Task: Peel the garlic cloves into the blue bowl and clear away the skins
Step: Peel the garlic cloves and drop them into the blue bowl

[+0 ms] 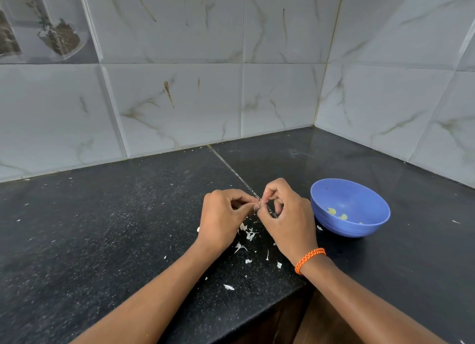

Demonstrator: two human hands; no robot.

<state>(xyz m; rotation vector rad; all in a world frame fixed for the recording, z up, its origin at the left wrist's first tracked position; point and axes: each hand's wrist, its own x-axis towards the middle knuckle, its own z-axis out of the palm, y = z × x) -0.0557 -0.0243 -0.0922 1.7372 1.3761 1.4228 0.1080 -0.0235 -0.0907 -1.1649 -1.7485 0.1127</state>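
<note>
Forearms reach in from the near edge, the right one wearing an orange braided wristband (309, 259). Beneath them runs the black speckled countertop (102, 228), backed by marbled grey wall tiles (180, 99) that turn a corner at far right.

Next in size, the blue bowl (370, 189) sits on the counter just to the right of the hands, with a few pale yellow peeled cloves (332, 211) lying in its bottom.

Both hands meet over the counter seam. On the left hand (222, 220) and the right hand (288, 215) the fingers are curled inward, and the fingertips pinch one small thing between them, presumably the garlic clove (260, 203) being peeled; it is nearly hidden, so how much skin remains cannot be told.

Smallest of all, white skin scraps (248, 234) lie scattered on the counter under and just near of the hands, with one stray flake (319, 227) beside the bowl's base.

Judging by this, the peeling step is midway. To do it well, one hand should probably hold the clove firm while the other's nail lifts the skin from one end and strips it lengthwise. Working low over the existing scraps would keep the mess in one patch for sweeping up later, and the clean clove needs only a short carry rightward into the bowl.
</note>
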